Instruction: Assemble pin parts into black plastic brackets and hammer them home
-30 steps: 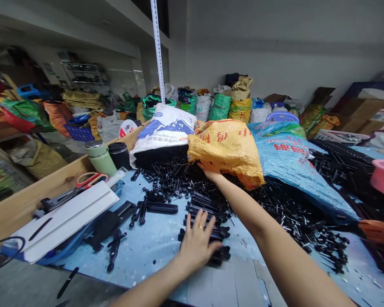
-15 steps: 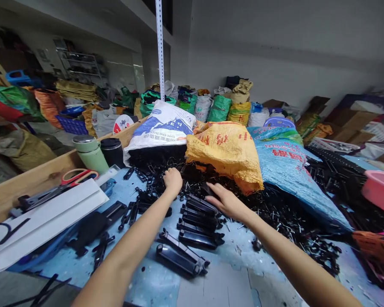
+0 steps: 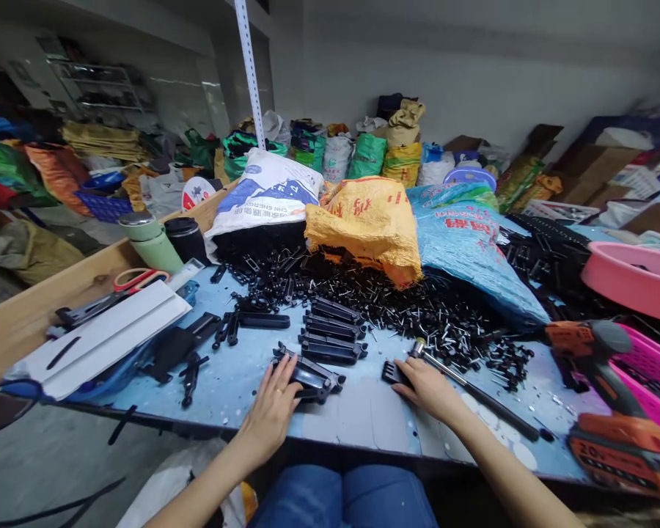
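Low in the middle, my left hand [image 3: 269, 402] bends its fingers over the left end of a long black plastic part [image 3: 312, 375], thumb on the near side. That part lies in the nearest pair on the table. My right hand [image 3: 430, 389] has its fingers closed on a small black notched plastic piece [image 3: 391, 372] resting at the table's near side; its underside is hidden. A hammer [image 3: 481, 394] with a metal shaft and black grip lies just right of that hand. Behind the pair, several similar long black parts [image 3: 333, 330] lie in a row.
Small black pieces and metal pins [image 3: 434, 315] spread below a white sack [image 3: 269, 194], a yellow sack [image 3: 366, 227] and a blue sack [image 3: 456, 242]. An orange cordless drill [image 3: 610, 396] and pink basket [image 3: 652, 367] stand right. Scissors [image 3: 140, 279] and a green bottle [image 3: 154, 246] are left.
Both hands have drawn back from the pile toward the near edge. My left hand has come onto the nearest long part. The view has dipped, bringing the hammer and drill into sight.
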Demonstrator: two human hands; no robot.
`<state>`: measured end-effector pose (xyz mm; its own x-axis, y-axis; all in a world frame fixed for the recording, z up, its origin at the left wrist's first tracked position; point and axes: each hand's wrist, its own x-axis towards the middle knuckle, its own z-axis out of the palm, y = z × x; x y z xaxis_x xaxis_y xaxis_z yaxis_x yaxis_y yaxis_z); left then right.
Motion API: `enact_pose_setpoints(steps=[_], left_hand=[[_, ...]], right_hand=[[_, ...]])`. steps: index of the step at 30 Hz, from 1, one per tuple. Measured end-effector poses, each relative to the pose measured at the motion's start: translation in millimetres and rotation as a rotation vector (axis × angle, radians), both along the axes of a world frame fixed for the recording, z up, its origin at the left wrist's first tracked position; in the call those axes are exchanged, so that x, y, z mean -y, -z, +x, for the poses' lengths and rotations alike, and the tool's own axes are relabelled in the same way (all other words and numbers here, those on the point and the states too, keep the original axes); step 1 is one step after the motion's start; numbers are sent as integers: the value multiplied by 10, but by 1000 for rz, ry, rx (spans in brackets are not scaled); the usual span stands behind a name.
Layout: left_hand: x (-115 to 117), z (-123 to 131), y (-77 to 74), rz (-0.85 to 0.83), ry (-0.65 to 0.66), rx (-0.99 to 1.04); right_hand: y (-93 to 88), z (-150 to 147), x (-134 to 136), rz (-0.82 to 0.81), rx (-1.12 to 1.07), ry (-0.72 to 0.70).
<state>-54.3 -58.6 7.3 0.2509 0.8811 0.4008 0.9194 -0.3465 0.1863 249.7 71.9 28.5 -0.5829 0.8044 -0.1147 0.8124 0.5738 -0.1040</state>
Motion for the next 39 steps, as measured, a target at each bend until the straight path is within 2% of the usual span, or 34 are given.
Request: enact_pose_setpoints(steps=[3,5,8,10,13,17,19,22,25,28,30,33,35,39], left_hand=[[-166,154,125,1,71,-51],[-292,366,182,31,59,-59],[-404,704,197,100,22,-55],[-380,838,161,163,27,-39],[-229,852,97,193,94,-62],[-105,796,56,5,102,-153],[-134,833,48,-70,104,-166],[-219,911,44,-131,133,-145],[-253,913,31,-150,137,-23],[-231,851,-17,-199,127,217],[-217,823,-60,-249,126,367],[-224,839,-102,-295,113,510],[-236,871,-104,-321,93,572],[-234,903,-97,-362,72,664]], right_hand=[[-1,-12,60,18,-18,24],[-2,-11,95,25,-36,42],[5,11,129,36,-78,98],[14,49,140,6,-134,162],[16,134,158,-106,-311,247],[-37,188,242,-247,-538,288],[-80,158,317,-208,-547,262],[-136,90,439,-112,-388,132],[-163,86,511,-97,-203,-24],[-168,145,506,-102,-171,-142],[-154,157,477,-39,-168,-82],[-83,44,410,113,-134,217],[-7,-100,334,178,-110,323],[92,-339,90,230,-130,197]])
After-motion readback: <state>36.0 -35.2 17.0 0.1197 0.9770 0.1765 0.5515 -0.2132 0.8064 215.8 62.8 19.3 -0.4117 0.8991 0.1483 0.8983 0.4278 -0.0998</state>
